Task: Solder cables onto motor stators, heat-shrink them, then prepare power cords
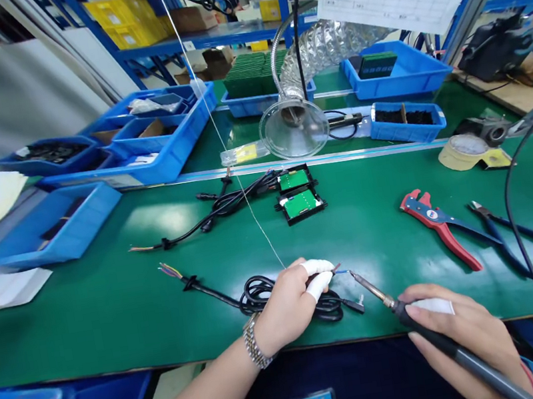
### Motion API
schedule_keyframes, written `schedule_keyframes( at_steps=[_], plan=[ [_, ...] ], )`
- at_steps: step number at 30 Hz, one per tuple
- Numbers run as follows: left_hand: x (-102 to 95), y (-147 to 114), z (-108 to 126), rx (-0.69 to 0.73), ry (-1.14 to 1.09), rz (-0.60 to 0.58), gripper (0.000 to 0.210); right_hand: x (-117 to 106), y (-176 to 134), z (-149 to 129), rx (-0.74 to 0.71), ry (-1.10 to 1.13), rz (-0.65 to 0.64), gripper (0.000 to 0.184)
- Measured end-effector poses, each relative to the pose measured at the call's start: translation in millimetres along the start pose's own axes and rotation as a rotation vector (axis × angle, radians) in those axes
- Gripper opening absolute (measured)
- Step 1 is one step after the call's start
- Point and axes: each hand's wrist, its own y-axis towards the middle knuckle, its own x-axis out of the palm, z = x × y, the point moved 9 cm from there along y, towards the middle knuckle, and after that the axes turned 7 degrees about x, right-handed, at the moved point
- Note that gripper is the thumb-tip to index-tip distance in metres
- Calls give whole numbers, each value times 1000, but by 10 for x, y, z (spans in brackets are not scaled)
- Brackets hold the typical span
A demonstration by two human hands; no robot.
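Observation:
My left hand (296,296), with white finger cots on thumb and forefinger, pinches the end of a black cable (259,288). Thin wire ends, one blue and one brownish, stick out past its fingertips. The rest of this cable lies coiled beneath the hand on the green mat. My right hand (463,337) is closed around a soldering iron (435,338) like a pen. The iron's tip (353,273) meets or nearly meets the blue wire. A thin strand of solder wire (261,227) hangs from above and runs down behind my left hand.
Two black housings with green circuit boards (300,203) lie beyond my hands, beside more black cables (226,202). A wire stripper (440,226) and cutters (498,237) rest at right. A fume extraction funnel (294,129) stands mid-bench. Blue bins (160,166) line the back and left.

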Motion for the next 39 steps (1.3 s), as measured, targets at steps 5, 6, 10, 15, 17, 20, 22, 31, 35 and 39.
schedule_keyframes(
  at_steps=[5, 6, 10, 15, 17, 20, 22, 31, 35, 39],
  plan=[
    [0, -8, 0, -3, -7, -5, 21, -3, 33, -13, -3, 3, 0, 32],
    [0, -10, -1, -2, -8, -5, 21, -11, 46, -16, -5, 5, 4, 31],
    [1, -11, -16, -3, -5, 4, 21, -58, 62, 3, -6, 19, 19, 28],
    [28, -3, -35, 26, 21, 18, 20, -250, 16, 188, 50, -68, 69, 30],
    [40, 1, -22, 72, 56, 31, 20, -377, 21, 355, 82, -158, 106, 29],
    [86, 6, 7, 140, 121, 21, 21, -621, 85, 834, 221, -302, 171, 23],
    [136, 1, 41, 178, 164, -21, 21, -845, 135, 1271, 368, -405, 254, 22],
    [-104, -212, 94, 277, 406, -202, 50, -1193, 518, 2357, 355, -635, 258, 32],
    [-149, -344, -51, 258, 529, -280, 56, -1045, 610, 2107, 348, -501, 269, 36],
    [-180, -331, -144, 266, 685, -229, 18, -728, 600, 1550, 308, -354, 206, 33]
  ],
)
